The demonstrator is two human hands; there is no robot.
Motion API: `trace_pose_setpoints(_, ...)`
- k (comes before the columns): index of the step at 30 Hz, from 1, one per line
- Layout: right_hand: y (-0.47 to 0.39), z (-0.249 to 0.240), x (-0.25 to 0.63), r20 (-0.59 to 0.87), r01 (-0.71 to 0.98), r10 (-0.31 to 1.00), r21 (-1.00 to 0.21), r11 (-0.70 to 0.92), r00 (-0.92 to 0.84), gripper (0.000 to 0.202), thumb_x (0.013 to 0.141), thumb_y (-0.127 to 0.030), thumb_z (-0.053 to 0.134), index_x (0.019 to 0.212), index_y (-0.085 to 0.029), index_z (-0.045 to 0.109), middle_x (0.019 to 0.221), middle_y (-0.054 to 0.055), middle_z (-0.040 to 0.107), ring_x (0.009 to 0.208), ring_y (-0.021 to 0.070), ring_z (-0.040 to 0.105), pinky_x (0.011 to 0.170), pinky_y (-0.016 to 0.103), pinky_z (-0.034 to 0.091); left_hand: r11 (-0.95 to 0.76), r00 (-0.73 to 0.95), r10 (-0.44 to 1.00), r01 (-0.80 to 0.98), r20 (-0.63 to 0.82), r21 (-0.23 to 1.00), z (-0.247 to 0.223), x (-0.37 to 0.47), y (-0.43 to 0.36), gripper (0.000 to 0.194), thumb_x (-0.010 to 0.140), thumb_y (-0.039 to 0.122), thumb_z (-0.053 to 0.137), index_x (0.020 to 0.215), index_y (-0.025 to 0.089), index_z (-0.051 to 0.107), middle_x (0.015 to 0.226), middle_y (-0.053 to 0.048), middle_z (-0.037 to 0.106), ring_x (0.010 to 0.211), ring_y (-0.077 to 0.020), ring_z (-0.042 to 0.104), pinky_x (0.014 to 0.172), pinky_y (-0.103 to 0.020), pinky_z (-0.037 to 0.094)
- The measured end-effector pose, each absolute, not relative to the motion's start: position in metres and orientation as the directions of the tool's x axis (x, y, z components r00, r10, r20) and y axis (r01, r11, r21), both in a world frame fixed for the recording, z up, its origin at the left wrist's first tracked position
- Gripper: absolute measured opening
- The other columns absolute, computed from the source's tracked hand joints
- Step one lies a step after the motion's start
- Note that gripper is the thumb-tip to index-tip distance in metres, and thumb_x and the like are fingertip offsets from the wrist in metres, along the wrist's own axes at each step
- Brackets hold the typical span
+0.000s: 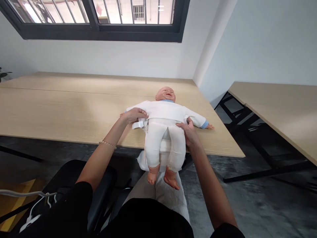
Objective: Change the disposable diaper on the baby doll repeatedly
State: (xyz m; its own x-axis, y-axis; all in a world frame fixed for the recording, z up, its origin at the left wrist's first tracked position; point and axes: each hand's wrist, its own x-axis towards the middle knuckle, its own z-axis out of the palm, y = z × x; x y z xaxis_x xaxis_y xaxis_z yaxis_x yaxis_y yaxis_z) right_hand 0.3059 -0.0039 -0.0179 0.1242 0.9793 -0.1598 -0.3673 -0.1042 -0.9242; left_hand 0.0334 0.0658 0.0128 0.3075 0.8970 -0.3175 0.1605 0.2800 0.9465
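A baby doll (166,110) lies on its back at the table's front edge, arms spread, legs hanging over. It wears a white top with blue cuffs and collar. Beneath its hips and between its legs is a white diaper (164,147), whose side tab (138,125) sticks out at the left. My left hand (135,115) pinches at the doll's left-of-picture waist, by the hem of the top; what lies between the fingertips is hidden. On the other side, my right hand (190,132) grips the doll's hip, with fingertips on the white cloth body.
The pale wooden table (61,112) stretches left along the wall under a barred window (99,33). Another table (279,99) stands at the right, past a gap. A black chair (99,198) and white cables (32,205) are at the lower left.
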Motion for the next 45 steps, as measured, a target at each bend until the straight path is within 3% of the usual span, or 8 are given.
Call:
trace_pose_setpoints(9, -0.009, -0.016, 0.305, -0.147, -0.299, 0.98, -0.949, -0.1, 0.137, 0.098, 0.063, -0.021, 0.075, 0.149, -0.028, 0.027, 0.138, 0.008, 0.06, 0.113, 0.0228, 0.068, 0.091, 0.034, 0.062, 0.012, 0.295, 0.945, 0.398, -0.14, 0.917, 0.009, 0.023, 0.051, 0.038, 0.061, 0.037, 0.086, 0.087, 0.015, 0.068, 0.071, 0.0, 0.063, 0.062, -0.0122, 0.055, 0.056, -0.024, 0.038)
trace_pose_setpoints(16, -0.008, -0.02, 0.305, -0.088, -0.259, 0.988, -0.964, -0.054, 0.124, 0.099, 0.067, -0.033, 0.08, 0.149, -0.027, 0.026, 0.151, 0.012, 0.049, 0.128, 0.0272, 0.06, 0.109, 0.043, 0.053, -0.244, 0.322, 0.944, 0.554, 0.066, 0.796, -0.001, 0.03, 0.051, 0.03, 0.061, 0.022, 0.072, 0.088, 0.018, 0.06, 0.08, 0.0, 0.063, 0.079, -0.0198, 0.061, 0.072, -0.03, 0.047)
trace_pose_setpoints(23, -0.092, -0.028, 0.314, 0.247, 0.212, 0.878, -0.962, 0.171, 0.411, 0.062, 0.083, -0.053, 0.071, 0.131, -0.022, 0.049, 0.142, 0.015, 0.051, 0.119, 0.0248, 0.059, 0.1, 0.041, 0.054, -0.341, 0.053, 0.906, 0.676, 0.419, 0.653, -0.002, 0.048, -0.026, 0.019, 0.09, 0.039, 0.056, 0.088, 0.02, 0.057, 0.094, -0.007, 0.065, 0.095, -0.024, 0.059, 0.089, -0.035, 0.044)
trace_pose_setpoints(26, -0.144, -0.051, 0.296, 0.346, 0.389, 0.834, -0.905, 0.175, 0.429, 0.067, 0.08, -0.055, 0.077, 0.132, -0.023, 0.048, 0.133, 0.014, 0.053, 0.108, 0.0257, 0.06, 0.094, 0.045, 0.054, -0.244, -0.026, 0.94, 0.644, 0.34, 0.725, -0.01, 0.068, -0.089, 0.029, 0.095, 0.049, 0.051, 0.087, 0.021, 0.056, 0.087, -0.005, 0.064, 0.082, -0.021, 0.059, 0.081, -0.033, 0.047)
trace_pose_setpoints(30, -0.174, -0.081, 0.267, 0.49, 0.561, 0.77, -0.8, 0.212, 0.408, 0.078, 0.079, -0.045, 0.08, 0.142, -0.024, 0.038, 0.138, 0.018, 0.045, 0.118, 0.0314, 0.055, 0.098, 0.055, 0.053, -0.063, -0.17, 0.966, 0.577, 0.195, 0.814, -0.033, 0.093, -0.14, 0.049, 0.081, 0.06, 0.068, 0.106, 0.021, 0.052, 0.105, -0.009, 0.065, 0.102, -0.0285, 0.063, 0.09, -0.04, 0.05)
trace_pose_setpoints(36, -0.17, -0.077, 0.285, 0.342, 0.477, 0.857, -0.869, 0.131, 0.386, 0.08, 0.084, -0.039, 0.074, 0.149, -0.027, 0.029, 0.143, 0.019, 0.045, 0.102, 0.0266, 0.065, 0.061, 0.035, 0.062, 0.125, -0.228, 0.974, 0.506, -0.007, 0.853, -0.055, 0.119, -0.153, 0.077, 0.073, 0.051, 0.077, 0.129, 0.022, 0.033, 0.131, -0.018, 0.056, 0.12, -0.0371, 0.061, 0.092, -0.049, 0.051)
trace_pose_setpoints(42, -0.169, -0.065, 0.324, 0.696, 0.905, 0.709, -0.367, 0.216, 0.113, 0.058, 0.094, -0.022, 0.065, 0.148, -0.024, 0.043, 0.136, 0.018, 0.055, 0.129, 0.0345, 0.055, 0.101, 0.055, 0.053, 0.18, -0.227, 0.964, 0.189, -0.135, 0.965, -0.057, 0.12, -0.155, 0.057, 0.077, 0.038, 0.068, 0.123, 0.028, 0.036, 0.105, -0.006, 0.065, 0.09, -0.0266, 0.07, 0.073, -0.039, 0.054)
trace_pose_setpoints(45, -0.173, -0.07, 0.321, 0.687, 0.945, 0.715, -0.129, 0.302, -0.134, 0.06, 0.096, -0.006, 0.052, 0.151, -0.027, 0.041, 0.143, 0.014, 0.055, 0.14, 0.0324, 0.048, 0.115, 0.057, 0.04, 0.261, -0.175, 0.952, 0.036, -0.251, 0.965, -0.047, 0.109, -0.153, 0.053, 0.072, 0.038, 0.068, 0.115, 0.027, 0.039, 0.095, -0.002, 0.064, 0.076, -0.021, 0.066, 0.066, -0.033, 0.052)
